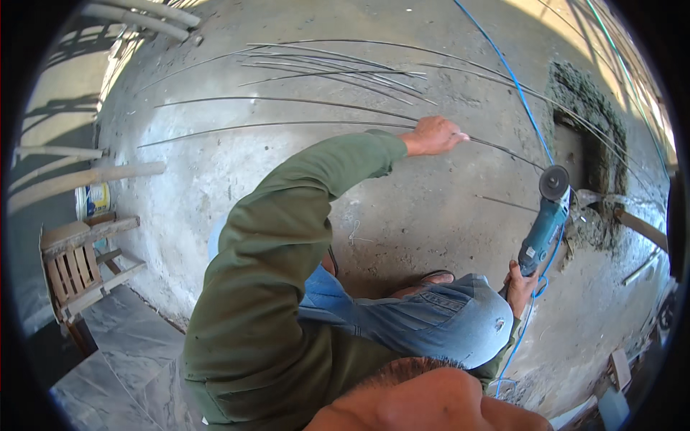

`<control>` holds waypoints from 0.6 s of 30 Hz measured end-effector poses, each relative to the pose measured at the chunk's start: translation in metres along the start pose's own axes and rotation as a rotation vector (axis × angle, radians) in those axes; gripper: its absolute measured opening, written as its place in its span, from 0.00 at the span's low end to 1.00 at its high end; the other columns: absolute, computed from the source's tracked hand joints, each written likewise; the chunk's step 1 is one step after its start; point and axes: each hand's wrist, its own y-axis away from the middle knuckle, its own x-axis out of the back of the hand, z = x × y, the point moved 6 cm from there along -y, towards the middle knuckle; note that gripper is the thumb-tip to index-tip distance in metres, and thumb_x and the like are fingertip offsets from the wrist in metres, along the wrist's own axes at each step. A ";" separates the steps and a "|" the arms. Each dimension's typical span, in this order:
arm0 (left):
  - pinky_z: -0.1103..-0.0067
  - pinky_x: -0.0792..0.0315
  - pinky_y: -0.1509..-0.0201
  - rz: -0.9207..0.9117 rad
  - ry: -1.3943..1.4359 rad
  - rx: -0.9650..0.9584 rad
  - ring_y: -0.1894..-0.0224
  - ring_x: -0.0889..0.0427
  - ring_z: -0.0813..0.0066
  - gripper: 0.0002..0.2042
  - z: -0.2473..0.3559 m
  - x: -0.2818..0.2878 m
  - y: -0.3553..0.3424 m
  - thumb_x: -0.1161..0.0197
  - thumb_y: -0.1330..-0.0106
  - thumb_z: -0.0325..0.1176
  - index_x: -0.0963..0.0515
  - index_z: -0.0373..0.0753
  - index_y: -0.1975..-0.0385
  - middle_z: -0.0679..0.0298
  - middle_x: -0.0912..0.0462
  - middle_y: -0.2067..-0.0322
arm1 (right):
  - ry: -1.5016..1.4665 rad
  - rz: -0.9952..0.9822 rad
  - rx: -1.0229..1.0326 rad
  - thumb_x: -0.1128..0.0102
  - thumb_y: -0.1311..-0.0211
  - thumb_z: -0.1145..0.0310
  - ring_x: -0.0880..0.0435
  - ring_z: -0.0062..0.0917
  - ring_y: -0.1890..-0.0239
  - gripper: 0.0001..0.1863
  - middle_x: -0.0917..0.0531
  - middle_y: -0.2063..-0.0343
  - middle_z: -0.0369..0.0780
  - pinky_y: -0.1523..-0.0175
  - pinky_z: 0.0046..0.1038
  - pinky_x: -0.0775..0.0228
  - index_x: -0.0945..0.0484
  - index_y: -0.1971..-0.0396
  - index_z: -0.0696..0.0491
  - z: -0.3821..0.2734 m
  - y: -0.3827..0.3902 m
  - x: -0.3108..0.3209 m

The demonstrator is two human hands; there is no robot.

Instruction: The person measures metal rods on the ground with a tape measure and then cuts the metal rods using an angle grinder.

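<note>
- A grey, rough concrete floor (424,215) is spread under all the things.
- A rectangular pit (600,158), edged with dark grey mortar, is seen at the right of the floor.
- A brown slatted wooden chair (70,237) is placed at the far left.
- Two long, thin grey metal rods (287,123) are stretched just above or along the floor, in the middle; whether they are lifted cannot be told.
- Several loose dark rods (334,72) are scattered beyond them, some crossed over others.
- A thin blue cord (517,82) is laid across the floor on the right side.
- A teal angle grinder (543,233) is held at the right, near the knee in blue jeans (424,323), with its head pointed away.
- By the right hand (521,287) the grinder's lower end is grasped; by the left hand (435,135) the two rods are gripped together.
- A round dark disc (554,182) is mounted on the grinder, close beside the rods' ends; whether they are touched cannot be told.
</note>
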 end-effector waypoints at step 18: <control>0.61 0.26 0.69 -0.007 0.075 -0.199 0.76 0.20 0.49 0.24 0.046 -0.092 0.013 0.48 0.34 0.49 0.21 0.35 0.82 0.50 0.22 0.82 | 0.092 0.114 -0.024 0.37 0.46 0.64 0.33 0.19 0.86 0.23 0.31 0.87 0.35 0.79 0.23 0.44 0.31 0.54 0.58 -0.013 -0.006 0.026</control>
